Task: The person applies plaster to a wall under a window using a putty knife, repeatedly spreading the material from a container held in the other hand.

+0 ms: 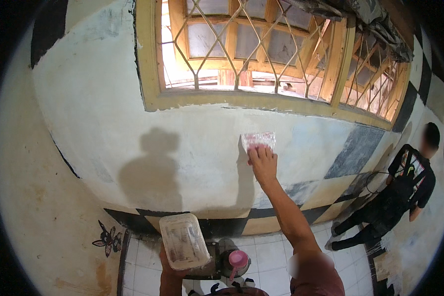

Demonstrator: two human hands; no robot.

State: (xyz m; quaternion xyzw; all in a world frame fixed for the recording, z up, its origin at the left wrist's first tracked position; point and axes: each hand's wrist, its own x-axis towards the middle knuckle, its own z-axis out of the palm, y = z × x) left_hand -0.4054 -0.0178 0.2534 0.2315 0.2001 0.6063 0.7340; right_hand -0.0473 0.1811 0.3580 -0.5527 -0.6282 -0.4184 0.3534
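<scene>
White putty covered the wall. The right hand gripped a flat plastic scraper against it, below the window's yellow frame. The left hand held a clear plastic tub, fingers closed under it.

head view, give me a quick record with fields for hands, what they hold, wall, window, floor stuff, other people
right hand: presses a wide putty blade flat on the wall
left hand: holds a clear plastic tray from below
wall: patchy white plaster, black and tan checks low down
window: yellow frame, diamond grille
floor: white tiles, pink-capped jug
other person: dark clothes, by the wall at right
</scene>
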